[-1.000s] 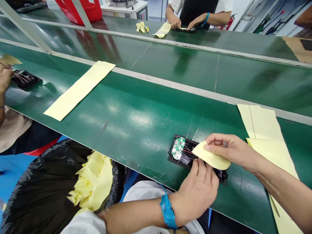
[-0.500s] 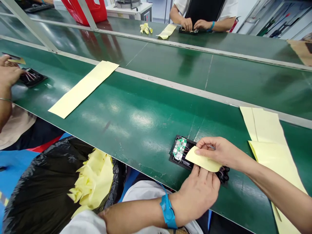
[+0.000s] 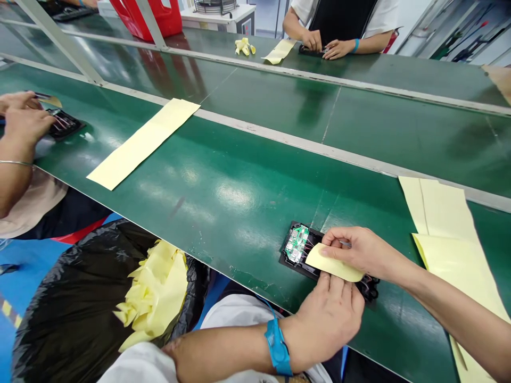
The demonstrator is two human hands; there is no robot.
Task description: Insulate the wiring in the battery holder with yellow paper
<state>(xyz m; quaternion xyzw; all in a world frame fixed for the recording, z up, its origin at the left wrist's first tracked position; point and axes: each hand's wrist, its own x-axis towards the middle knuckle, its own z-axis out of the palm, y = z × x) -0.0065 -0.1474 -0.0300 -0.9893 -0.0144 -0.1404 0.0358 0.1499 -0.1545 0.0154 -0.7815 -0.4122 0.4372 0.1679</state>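
A black device tray (image 3: 288,256) with a green circuit board (image 3: 297,243) and thin wires lies near the front edge of the green belt (image 3: 223,181). My right hand (image 3: 359,250) pinches a small yellow paper piece (image 3: 333,263) and holds it over the tray's right part. My left hand (image 3: 329,314), with a blue wrist strap (image 3: 277,344), rests fingertips against the tray's near edge, under the paper. Most of the tray's right side is hidden by both hands.
Yellow backing sheets (image 3: 447,223) lie to the right, a long yellow strip (image 3: 143,142) to the left. A black bag with yellow scraps (image 3: 154,292) sits below the belt. A person's hands (image 3: 24,119) work at far left; another person (image 3: 339,32) works across the far belt.
My right hand has lowered the yellow paper piece closer onto the tray. My left hand stays at the tray's near edge. The view has shifted slightly.
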